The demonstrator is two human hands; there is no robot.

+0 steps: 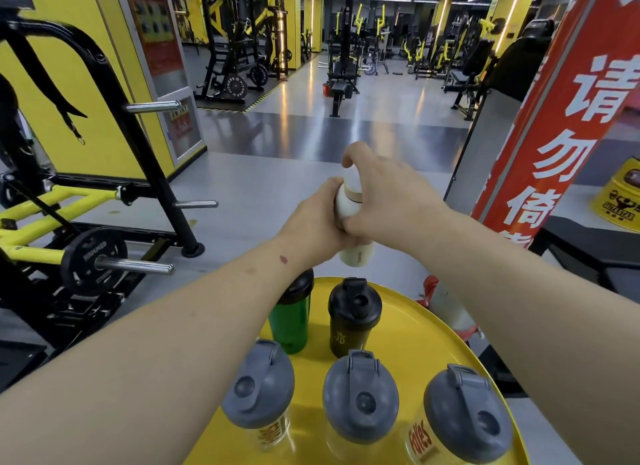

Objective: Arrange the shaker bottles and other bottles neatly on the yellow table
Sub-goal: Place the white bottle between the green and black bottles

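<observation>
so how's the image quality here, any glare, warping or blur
Head view: wide-angle warping bows the red banner and rack at the edges; ceiling strip lights streak glare across the glossy floor; the white bottle in both hands is slightly soft, the grey lids fairly sharp.

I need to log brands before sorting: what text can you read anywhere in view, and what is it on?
"JD": dark olive shaker bottle with black lid.
"Foles": clear shaker bottle with grey lid, right front.
Orange lettering, unreadable: clear grey-lidded shaker bottle, left front.
"请勿倚": red vertical banner; lower characters cut off.
Small print, blurred: cream bottle held in both hands, black weight plate, yellow tub.
</observation>
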